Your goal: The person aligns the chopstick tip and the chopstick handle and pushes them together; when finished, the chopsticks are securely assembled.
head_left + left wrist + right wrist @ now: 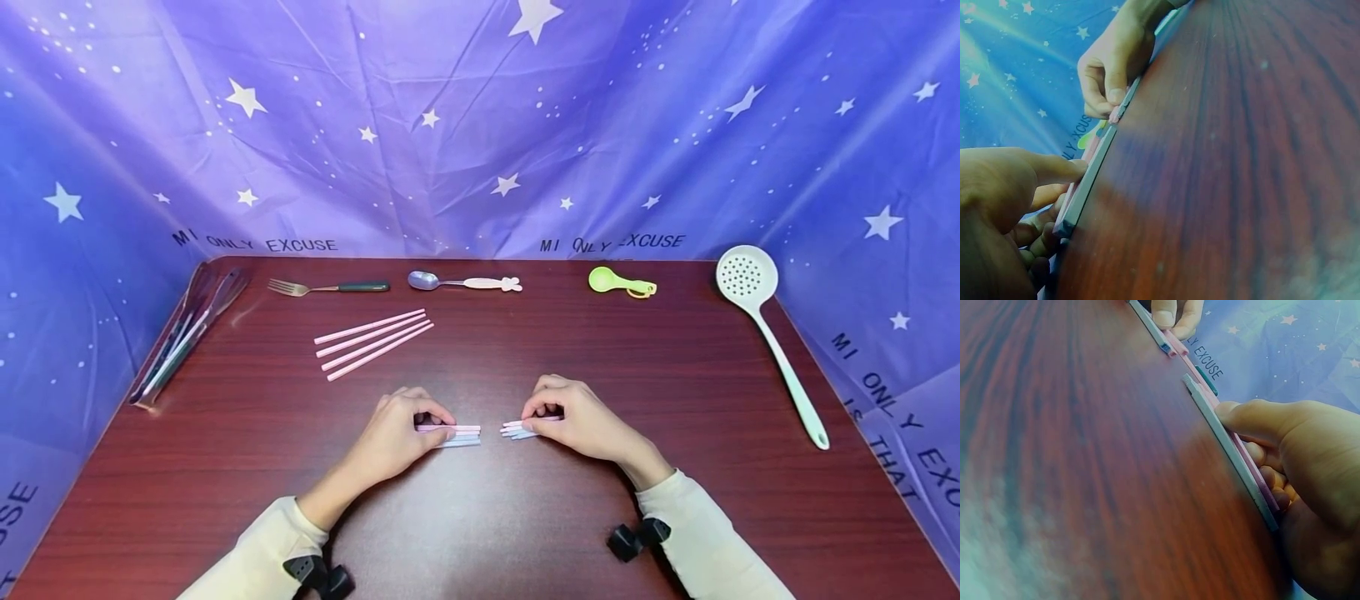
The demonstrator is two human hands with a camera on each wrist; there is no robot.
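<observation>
My left hand (397,433) pinches a small bunch of thin, straight pink and light blue sticks (467,432) between thumb and fingers, low over the dark red table (495,533). Across a short gap, my right hand (581,421) pinches a second such bunch (512,430), its ends pointing toward the first. A light blue stick (1091,181) lies along the table side of the left bunch in the left wrist view. The right wrist view has a light blue stick (1235,453) below the right thumb, beside pink ones. Several loose pink sticks (375,335) lie side by side beyond the left hand.
Along the back lie a fork (300,289) with a dark green handle, a spoon (491,284) with a white handle and a lime measuring spoon (606,280). A pale slotted skimmer (787,358) lies at right. Clear packaging (195,325) with utensils is at left.
</observation>
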